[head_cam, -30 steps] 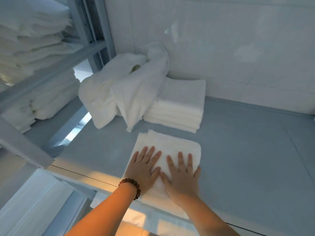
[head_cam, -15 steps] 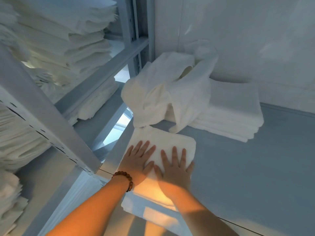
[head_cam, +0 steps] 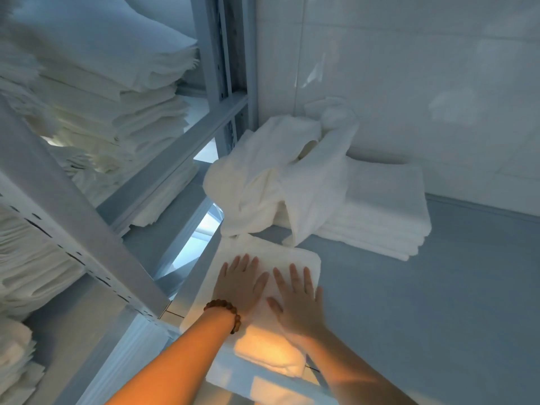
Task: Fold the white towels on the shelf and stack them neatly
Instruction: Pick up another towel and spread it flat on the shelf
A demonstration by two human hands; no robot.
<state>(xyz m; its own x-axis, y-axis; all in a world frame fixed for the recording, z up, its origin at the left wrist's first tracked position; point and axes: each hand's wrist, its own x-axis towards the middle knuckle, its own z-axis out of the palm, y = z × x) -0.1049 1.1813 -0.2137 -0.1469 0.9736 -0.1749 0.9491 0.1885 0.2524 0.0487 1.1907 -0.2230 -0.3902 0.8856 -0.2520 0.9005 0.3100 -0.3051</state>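
At lower centre of the frame, a left hand [head_cam: 238, 285] and right hand [head_cam: 296, 299] are pressing, fingers straight and spread, on a folded towel [head_cam: 295, 258] lying on the shelf [head_cam: 409, 302] below the crumpled towels [head_cam: 271, 182].

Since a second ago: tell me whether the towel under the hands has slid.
Yes. The towel has slid left along the shelf, away from the folded stack's right end and toward the shelf's left edge.
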